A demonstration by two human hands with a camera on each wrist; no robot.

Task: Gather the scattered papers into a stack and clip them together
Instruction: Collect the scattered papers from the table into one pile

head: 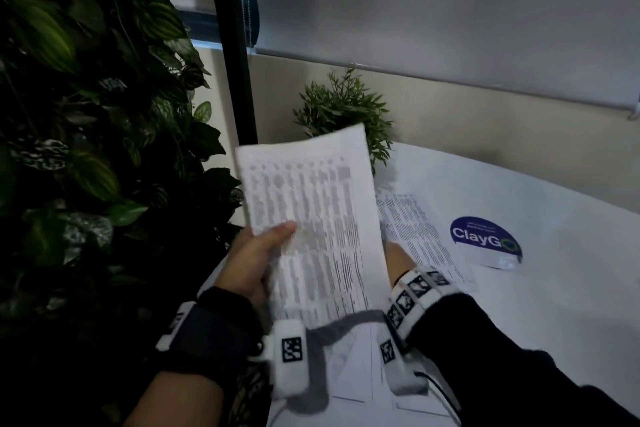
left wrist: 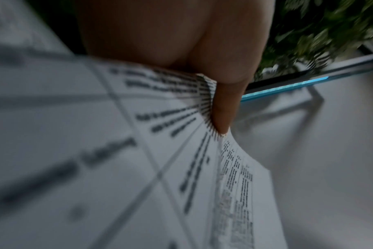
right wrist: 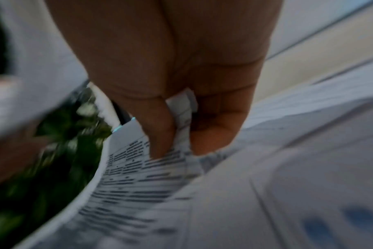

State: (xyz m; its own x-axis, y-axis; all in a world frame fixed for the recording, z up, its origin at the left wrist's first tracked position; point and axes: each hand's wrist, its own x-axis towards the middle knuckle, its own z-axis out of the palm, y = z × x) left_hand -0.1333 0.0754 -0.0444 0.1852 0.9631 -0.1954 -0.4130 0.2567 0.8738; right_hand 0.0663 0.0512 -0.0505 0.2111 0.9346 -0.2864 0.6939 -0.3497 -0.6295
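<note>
A printed sheet (head: 322,218) stands raised above the white table (head: 554,288). My left hand (head: 263,253) grips its left side, thumb on the printed face and fingers hidden behind. The left wrist view shows that thumb (left wrist: 221,107) pressing the sheet (left wrist: 160,151). My right hand (head: 398,256) sits behind the sheet's right edge, mostly hidden. In the right wrist view its fingers (right wrist: 160,134) pinch a printed paper (right wrist: 138,185). A second printed paper (head: 422,239) lies flat on the table beyond. More white sheets (head: 349,357) lie under my wrists.
A round blue ClayGo sticker (head: 485,243) is on the table to the right of the flat paper. A small potted plant (head: 343,111) stands at the table's far edge. A wall of dark leaves (head: 86,149) and a black post (head: 235,62) fill the left.
</note>
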